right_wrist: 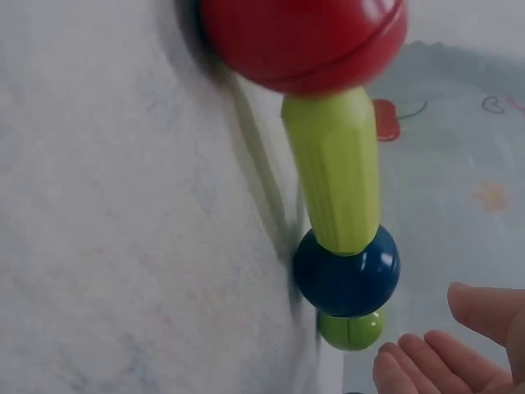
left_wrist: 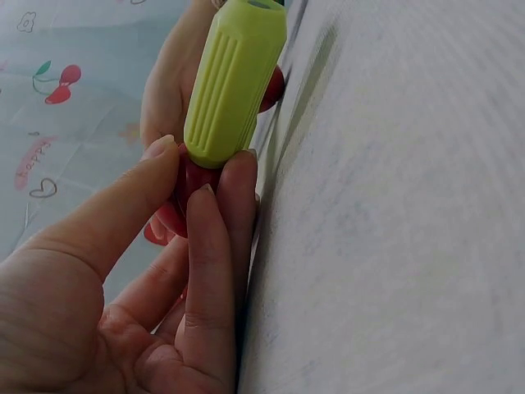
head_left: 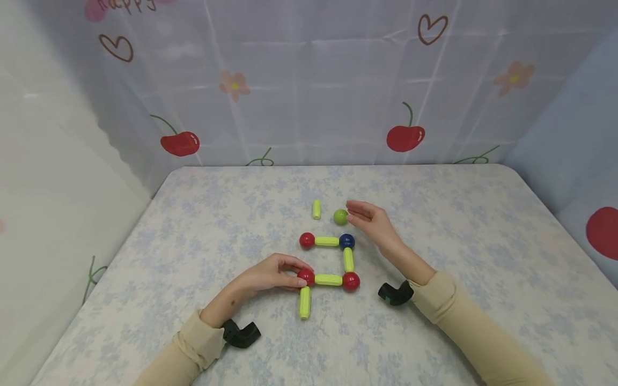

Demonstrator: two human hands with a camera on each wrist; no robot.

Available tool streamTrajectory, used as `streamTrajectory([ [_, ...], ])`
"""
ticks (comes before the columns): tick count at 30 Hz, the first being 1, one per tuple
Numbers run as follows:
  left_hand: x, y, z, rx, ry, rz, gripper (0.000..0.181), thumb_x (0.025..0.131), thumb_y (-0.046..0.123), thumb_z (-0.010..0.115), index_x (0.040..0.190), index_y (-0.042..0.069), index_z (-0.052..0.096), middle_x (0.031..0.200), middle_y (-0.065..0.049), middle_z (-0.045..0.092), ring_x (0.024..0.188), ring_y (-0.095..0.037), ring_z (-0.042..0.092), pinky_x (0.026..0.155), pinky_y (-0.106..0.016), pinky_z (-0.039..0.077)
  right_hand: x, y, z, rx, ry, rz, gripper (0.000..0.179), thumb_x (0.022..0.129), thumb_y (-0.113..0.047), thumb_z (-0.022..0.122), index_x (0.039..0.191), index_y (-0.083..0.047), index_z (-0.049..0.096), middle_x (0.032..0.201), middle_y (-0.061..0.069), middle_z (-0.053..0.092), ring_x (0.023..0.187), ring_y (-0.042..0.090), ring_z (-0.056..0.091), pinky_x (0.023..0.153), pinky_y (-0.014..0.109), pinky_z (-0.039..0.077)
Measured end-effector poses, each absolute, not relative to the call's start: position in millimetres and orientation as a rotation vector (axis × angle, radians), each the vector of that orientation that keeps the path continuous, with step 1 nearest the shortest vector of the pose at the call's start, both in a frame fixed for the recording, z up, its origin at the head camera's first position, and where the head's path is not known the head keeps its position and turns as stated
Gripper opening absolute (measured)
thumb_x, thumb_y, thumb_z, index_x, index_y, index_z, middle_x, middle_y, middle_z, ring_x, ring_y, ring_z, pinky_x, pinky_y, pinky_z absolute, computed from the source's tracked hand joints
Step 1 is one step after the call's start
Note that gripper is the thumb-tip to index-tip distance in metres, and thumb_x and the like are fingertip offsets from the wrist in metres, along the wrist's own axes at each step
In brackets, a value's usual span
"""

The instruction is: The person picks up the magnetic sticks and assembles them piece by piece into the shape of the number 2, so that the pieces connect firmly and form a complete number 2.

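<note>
Red, blue and yellow-green toy pieces are joined into an open-sided square. At its near left corner my left hand (head_left: 270, 273) grips a red ball (head_left: 307, 275) between thumb and fingers. A ribbed yellow-green rod (left_wrist: 234, 86) sticks out of that ball toward me. Other rods (head_left: 328, 280) link it to a second red ball (head_left: 351, 281), a blue ball (head_left: 346, 241) and a third red ball (head_left: 307, 240) at the far left. My right hand (head_left: 379, 228) has its fingers extended and holds nothing, its thumb tip right at a green ball (head_left: 340, 216) behind the blue one.
A loose yellow-green rod (head_left: 316, 209) lies behind the square, left of the green ball. The tabletop (head_left: 217, 214) bears a pale floral cloth and ends at a printed curtain (head_left: 309, 96). Dark wrist mounts (head_left: 397, 294) stick out from both sleeves.
</note>
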State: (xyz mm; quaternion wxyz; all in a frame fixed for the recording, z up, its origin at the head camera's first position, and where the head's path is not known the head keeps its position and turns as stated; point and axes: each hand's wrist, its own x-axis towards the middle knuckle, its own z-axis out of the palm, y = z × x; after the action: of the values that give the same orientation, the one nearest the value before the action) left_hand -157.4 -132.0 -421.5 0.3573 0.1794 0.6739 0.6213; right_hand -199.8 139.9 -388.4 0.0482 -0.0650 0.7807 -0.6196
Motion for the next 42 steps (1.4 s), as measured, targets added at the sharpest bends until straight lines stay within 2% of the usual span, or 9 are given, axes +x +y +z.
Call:
streamTrajectory([
  [6, -158, -132, -422, 0.468, 1.729, 1.607, 0.034, 0.086, 0.004, 0.068, 0.116, -0.008, 0.06, 0.103, -0.014, 0.065, 0.09, -0.02, 0.063, 0.078, -0.036, 0.05, -215, 133, -399, -0.251, 2.501, -1.713, 0.047, 0.093, -0.002, 0.058, 0.136, 0.007, 0.042, 0.137, 0.022, 0.042, 0.126, 0.031, 0.039, 0.098, 0.037, 0.036],
  [16, -157, -133, -422, 0.468, 1.741, 1.619, 0.035, 0.086, 0.004, 0.068, 0.117, -0.008, 0.06, 0.104, -0.015, 0.065, 0.092, -0.02, 0.063, 0.078, -0.034, 0.05, -223, 124, -407, -0.334, 2.671, -1.452, 0.051, 0.09, -0.003, 0.061, 0.136, 0.008, 0.042, 0.136, 0.024, 0.043, 0.122, 0.034, 0.043, 0.096, 0.039, 0.038],
  [25, -158, -132, -424, 0.452, 1.763, 1.609, 0.035, 0.085, 0.006, 0.069, 0.116, -0.007, 0.061, 0.103, -0.014, 0.066, 0.091, -0.018, 0.063, 0.078, -0.031, 0.05, -227, 122, -413, -0.318, 2.753, -1.497, 0.043, 0.087, -0.002, 0.065, 0.128, 0.006, 0.053, 0.126, 0.023, 0.053, 0.112, 0.033, 0.053, 0.088, 0.038, 0.045],
  [29, -158, -132, -424, 0.443, 1.767, 1.612, 0.035, 0.084, 0.007, 0.07, 0.116, -0.007, 0.062, 0.103, -0.014, 0.066, 0.092, -0.018, 0.063, 0.078, -0.031, 0.05, -225, 123, -413, -0.242, 2.694, -1.561, 0.043, 0.088, -0.005, 0.066, 0.127, 0.004, 0.054, 0.126, 0.02, 0.053, 0.113, 0.031, 0.053, 0.089, 0.036, 0.044],
  [35, -158, -132, -424, 0.421, 1.766, 1.63, 0.036, 0.086, 0.007, 0.068, 0.118, -0.007, 0.06, 0.107, -0.014, 0.065, 0.095, -0.021, 0.062, 0.079, -0.034, 0.05, -212, 128, -409, -0.194, 2.555, -1.657, 0.043, 0.09, -0.01, 0.064, 0.13, 0.001, 0.053, 0.131, 0.018, 0.05, 0.118, 0.03, 0.048, 0.093, 0.036, 0.042],
  [38, -158, -132, -424, 0.414, 1.779, 1.633, 0.036, 0.086, 0.008, 0.068, 0.119, -0.006, 0.06, 0.109, -0.013, 0.064, 0.096, -0.02, 0.062, 0.079, -0.034, 0.05, -195, 131, -400, -0.19, 2.483, -1.717, 0.044, 0.091, -0.013, 0.063, 0.132, -0.001, 0.052, 0.133, 0.017, 0.048, 0.12, 0.03, 0.047, 0.092, 0.037, 0.042],
  [42, -158, -132, -423, 0.417, 1.792, 1.637, 0.036, 0.087, 0.008, 0.067, 0.119, -0.006, 0.06, 0.111, -0.013, 0.064, 0.096, -0.02, 0.062, 0.079, -0.033, 0.05, -167, 136, -383, -0.241, 2.423, -1.846, 0.042, 0.092, -0.009, 0.061, 0.132, -0.001, 0.051, 0.132, 0.015, 0.05, 0.117, 0.027, 0.05, 0.088, 0.034, 0.045],
])
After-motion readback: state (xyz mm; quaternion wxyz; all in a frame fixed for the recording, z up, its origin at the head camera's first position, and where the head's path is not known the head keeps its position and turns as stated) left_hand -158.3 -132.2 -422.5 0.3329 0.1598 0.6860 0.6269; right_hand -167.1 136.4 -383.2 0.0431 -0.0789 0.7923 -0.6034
